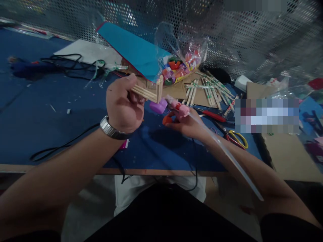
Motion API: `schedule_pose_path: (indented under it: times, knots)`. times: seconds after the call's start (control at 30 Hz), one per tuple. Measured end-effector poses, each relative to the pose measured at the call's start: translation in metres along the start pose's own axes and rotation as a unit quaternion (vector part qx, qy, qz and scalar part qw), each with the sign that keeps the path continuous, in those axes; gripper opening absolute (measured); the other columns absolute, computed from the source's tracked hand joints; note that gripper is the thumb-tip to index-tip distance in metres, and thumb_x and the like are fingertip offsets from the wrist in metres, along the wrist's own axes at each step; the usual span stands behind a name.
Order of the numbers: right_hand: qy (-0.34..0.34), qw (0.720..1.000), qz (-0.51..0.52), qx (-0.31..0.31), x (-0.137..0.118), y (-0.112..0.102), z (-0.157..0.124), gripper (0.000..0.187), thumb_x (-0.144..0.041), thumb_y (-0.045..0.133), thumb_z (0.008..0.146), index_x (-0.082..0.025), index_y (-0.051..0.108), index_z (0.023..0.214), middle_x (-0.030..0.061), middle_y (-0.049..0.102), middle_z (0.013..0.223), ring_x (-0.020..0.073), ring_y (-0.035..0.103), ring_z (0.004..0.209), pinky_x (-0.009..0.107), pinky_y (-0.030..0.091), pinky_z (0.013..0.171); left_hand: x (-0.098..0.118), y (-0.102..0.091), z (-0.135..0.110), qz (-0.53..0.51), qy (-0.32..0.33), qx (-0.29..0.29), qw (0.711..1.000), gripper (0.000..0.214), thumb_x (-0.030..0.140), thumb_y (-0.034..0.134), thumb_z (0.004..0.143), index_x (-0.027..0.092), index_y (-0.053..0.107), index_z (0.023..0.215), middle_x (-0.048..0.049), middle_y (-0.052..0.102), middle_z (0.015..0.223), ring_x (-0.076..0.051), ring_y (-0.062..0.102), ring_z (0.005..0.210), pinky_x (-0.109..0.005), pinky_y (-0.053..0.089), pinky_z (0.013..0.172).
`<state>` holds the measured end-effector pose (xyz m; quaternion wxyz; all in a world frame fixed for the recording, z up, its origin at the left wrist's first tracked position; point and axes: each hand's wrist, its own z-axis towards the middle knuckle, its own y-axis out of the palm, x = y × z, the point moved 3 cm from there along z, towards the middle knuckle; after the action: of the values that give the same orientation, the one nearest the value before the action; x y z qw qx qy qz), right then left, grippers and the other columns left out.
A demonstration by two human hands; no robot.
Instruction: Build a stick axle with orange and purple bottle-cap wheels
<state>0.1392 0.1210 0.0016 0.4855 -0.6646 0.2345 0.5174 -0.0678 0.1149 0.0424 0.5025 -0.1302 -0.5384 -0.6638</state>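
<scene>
My left hand (126, 101) is closed around a bundle of pale wooden sticks (145, 91); at their far end, short sticks stand up at an angle. My right hand (188, 126) grips a pink hot glue gun (182, 111) with an orange trigger (167, 119). A long translucent glue stick (224, 153) runs out of its back, over my right forearm. Purple round pieces, looking like bottle caps (158, 106), sit just below the stick end, near the gun's front. Whether they are fixed to the sticks, I cannot tell. The nozzle tip is not clearly visible.
Behind my hands lie a clear bag of coloured caps (176, 70), a blue board (133, 47) and wrapped chopsticks (209, 89). A red-handled tool (213, 115) and yellow-handled scissors (238, 139) lie right. A black cable (68, 143) crosses the blue table (83, 116). Cardboard (285, 158) is at right.
</scene>
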Motion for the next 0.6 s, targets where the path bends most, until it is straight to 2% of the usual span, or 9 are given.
schedule_pose_path:
  times: [0.1, 0.17, 0.23, 0.3, 0.4, 0.5, 0.6]
  knots:
    - [0.024, 0.998, 0.021, -0.062, 0.006, -0.027, -0.015, 0.041, -0.03, 0.093, 0.078, -0.024, 0.077, 0.115, 0.0052, 0.085, 0.107, 0.0247, 0.08, 0.1, 0.04, 0.065, 0.095, -0.004, -0.002, -0.001, 0.034, -0.014, -0.034, 0.999, 0.06, 0.034, 0.077, 0.085, 0.022, 0.033, 0.047, 0.0038, 0.03, 0.044, -0.01, 0.042, 0.044, -0.028, 0.036, 0.048]
    - [0.058, 0.997, 0.024, -0.048, 0.014, -0.048, -0.024, 0.041, -0.032, 0.094, 0.074, -0.024, 0.079, 0.111, 0.005, 0.085, 0.107, 0.025, 0.08, 0.099, 0.042, 0.065, 0.095, -0.007, -0.003, -0.001, 0.055, -0.023, -0.052, 0.997, 0.06, 0.035, 0.083, 0.085, 0.021, 0.039, 0.045, 0.0037, 0.033, 0.042, -0.01, 0.043, 0.043, -0.028, 0.036, 0.048]
    - [0.089, 0.994, 0.01, -0.056, 0.022, -0.065, -0.032, 0.045, -0.033, 0.098, 0.068, -0.022, 0.082, 0.109, 0.0054, 0.085, 0.104, 0.0268, 0.08, 0.101, 0.046, 0.064, 0.103, -0.009, -0.005, -0.002, 0.079, -0.026, -0.064, 0.995, 0.06, 0.035, 0.084, 0.087, 0.021, 0.045, 0.044, 0.0044, 0.033, 0.042, -0.01, 0.044, 0.043, -0.028, 0.037, 0.049]
    - [0.098, 0.994, 0.008, -0.044, 0.027, -0.077, -0.039, 0.043, -0.033, 0.096, 0.069, -0.022, 0.082, 0.109, 0.0071, 0.086, 0.109, 0.0277, 0.081, 0.104, 0.049, 0.064, 0.106, -0.01, -0.007, -0.002, 0.106, -0.025, -0.076, 0.991, 0.057, 0.032, 0.084, 0.09, 0.021, 0.05, 0.045, 0.0048, 0.034, 0.043, -0.009, 0.044, 0.044, -0.028, 0.039, 0.051]
    - [0.101, 0.995, -0.001, -0.025, 0.035, -0.084, -0.043, 0.047, -0.031, 0.093, 0.073, -0.023, 0.082, 0.117, 0.0094, 0.086, 0.12, 0.0296, 0.081, 0.113, 0.049, 0.065, 0.106, -0.01, -0.009, -0.003, 0.146, -0.018, -0.089, 0.985, 0.054, 0.028, 0.083, 0.09, 0.02, 0.054, 0.045, 0.0038, 0.038, 0.044, -0.009, 0.046, 0.045, -0.028, 0.037, 0.051]
    - [0.085, 0.996, -0.029, 0.0, 0.042, -0.082, -0.042, 0.042, -0.03, 0.093, 0.072, -0.024, 0.084, 0.112, 0.0089, 0.084, 0.122, 0.0308, 0.077, 0.121, 0.049, 0.061, 0.113, -0.008, -0.01, -0.004, 0.176, -0.01, -0.09, 0.98, 0.052, 0.026, 0.08, 0.089, 0.02, 0.055, 0.045, 0.0029, 0.042, 0.043, -0.01, 0.045, 0.045, -0.029, 0.033, 0.049]
    - [0.057, 0.996, -0.057, 0.043, 0.042, -0.077, -0.043, 0.04, -0.033, 0.094, 0.075, -0.024, 0.083, 0.113, 0.0077, 0.082, 0.117, 0.0283, 0.076, 0.11, 0.047, 0.061, 0.107, -0.006, -0.011, -0.006, 0.2, -0.008, -0.091, 0.975, 0.047, 0.024, 0.077, 0.089, 0.02, 0.058, 0.046, 0.0024, 0.045, 0.043, -0.011, 0.044, 0.043, -0.031, 0.028, 0.047]
